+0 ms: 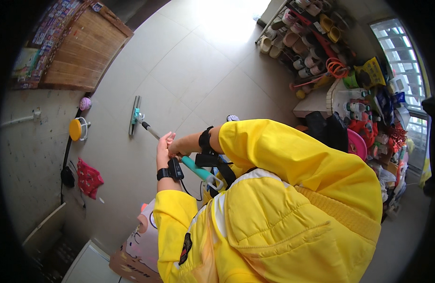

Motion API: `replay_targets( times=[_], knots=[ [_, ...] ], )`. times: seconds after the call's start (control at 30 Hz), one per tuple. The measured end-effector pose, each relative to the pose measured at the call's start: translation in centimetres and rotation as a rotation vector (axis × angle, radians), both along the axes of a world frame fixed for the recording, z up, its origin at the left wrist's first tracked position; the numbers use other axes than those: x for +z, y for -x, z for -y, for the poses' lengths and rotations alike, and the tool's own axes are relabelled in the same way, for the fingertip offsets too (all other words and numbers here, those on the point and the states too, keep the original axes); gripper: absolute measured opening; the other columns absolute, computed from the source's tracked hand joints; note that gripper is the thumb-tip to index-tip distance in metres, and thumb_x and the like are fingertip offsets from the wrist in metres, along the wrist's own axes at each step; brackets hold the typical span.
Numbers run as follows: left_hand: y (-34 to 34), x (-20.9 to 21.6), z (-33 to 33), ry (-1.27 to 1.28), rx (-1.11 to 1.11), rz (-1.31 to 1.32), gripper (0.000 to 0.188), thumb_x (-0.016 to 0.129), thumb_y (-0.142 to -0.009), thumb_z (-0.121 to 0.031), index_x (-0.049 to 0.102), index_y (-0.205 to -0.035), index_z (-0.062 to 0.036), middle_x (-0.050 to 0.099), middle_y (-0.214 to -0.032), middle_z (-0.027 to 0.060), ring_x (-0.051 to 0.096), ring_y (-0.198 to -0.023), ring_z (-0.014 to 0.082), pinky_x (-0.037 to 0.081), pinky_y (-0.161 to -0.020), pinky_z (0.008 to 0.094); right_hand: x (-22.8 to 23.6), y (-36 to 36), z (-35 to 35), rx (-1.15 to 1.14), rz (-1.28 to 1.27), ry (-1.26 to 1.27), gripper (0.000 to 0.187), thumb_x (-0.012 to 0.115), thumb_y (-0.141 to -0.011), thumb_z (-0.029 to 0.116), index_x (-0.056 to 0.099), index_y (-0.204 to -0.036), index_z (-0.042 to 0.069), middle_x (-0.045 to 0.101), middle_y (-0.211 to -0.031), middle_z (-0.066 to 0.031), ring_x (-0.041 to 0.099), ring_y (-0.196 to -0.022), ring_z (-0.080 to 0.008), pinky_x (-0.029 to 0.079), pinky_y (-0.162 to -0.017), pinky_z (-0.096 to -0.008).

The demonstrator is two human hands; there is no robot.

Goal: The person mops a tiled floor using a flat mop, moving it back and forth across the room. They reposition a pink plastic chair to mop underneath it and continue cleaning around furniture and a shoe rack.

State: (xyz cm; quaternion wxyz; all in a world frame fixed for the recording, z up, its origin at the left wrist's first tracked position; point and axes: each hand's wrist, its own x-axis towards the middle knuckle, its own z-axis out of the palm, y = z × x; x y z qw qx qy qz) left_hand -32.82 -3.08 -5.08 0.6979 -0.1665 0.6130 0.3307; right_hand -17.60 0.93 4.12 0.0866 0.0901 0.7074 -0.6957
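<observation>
On the pale tiled floor (194, 61), the mop head (135, 114) is set down, mopping apparently being in hand. The pole (151, 131) is gripped by the right hand (176, 149); the left hand's (162, 148) closure cannot be told. Steady guidance seems called for next.

1. The place looks like a home, most likely a living room or entry area.
2. Clogs (291, 38) and sneakers (305, 72) sit in crowded tiers by the far wall, as a household keeps its footwear.
3. Large pale tiles cover the floor (194, 82), and a slatted window (400, 49) lights the right side.
4. Plastic bottles (354, 107), a yellow packet (371, 71) and other everyday clutter are heaped beneath that window.
5. Along the left wall are a small yellow-topped stool (75, 129) and a pink ball (85, 103).
6. A flat-headed mop (152, 131) suggests ordinary housekeeping.
</observation>
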Motion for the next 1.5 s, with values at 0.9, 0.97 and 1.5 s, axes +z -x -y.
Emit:
replay_targets(
  times=[0.9, 0.97, 1.5],
  knots=[
    [-6.9, -3.9, -3.5, -0.031, 0.587, 0.25, 0.015, 0.032, -0.075, 0.002, 0.047, -0.076, -0.0006, 0.042, -0.059, 0.0022, 0.034, -0.04, 0.0055, 0.025, -0.033, 0.014, -1.7, -2.2, -3.6, -0.37, 0.956, 1.031, 0.025, 0.048, -0.078, 0.007, 0.035, -0.056, 0.011, 0.037, -0.043, 0.0027, 0.035, -0.032, -0.0045, 0.03, -0.029, -0.0155],
    [-4.1, -3.6, -3.2, -0.06, 0.557, 0.318, 0.016, 0.031, -0.076, 0.0, 0.047, -0.077, -0.001, 0.041, -0.058, 0.0011, 0.033, -0.04, 0.0051, 0.025, -0.034, 0.0133, -2.3, 0.4, -3.0, -0.433, 0.963, 1.034, 0.024, 0.049, -0.076, 0.007, 0.036, -0.057, 0.01, 0.037, -0.042, 0.0025, 0.037, -0.032, -0.0057, 0.03, -0.028, -0.0157],
    [-17.5, 2.8, -3.8, -0.099, 0.503, 0.098, 0.013, 0.037, -0.071, -0.001, 0.043, -0.06, -0.0022, 0.039, -0.047, 0.003, 0.033, -0.034, 0.01, 0.022, -0.031, 0.0219, 1.6, -11.1, -6.3, -0.273, 1.151, 1.19, 0.019, 0.044, -0.083, 0.013, 0.04, -0.064, 0.01, 0.033, -0.047, 0.0048, 0.03, -0.035, -0.0031, 0.024, -0.03, -0.015]
  ],
)
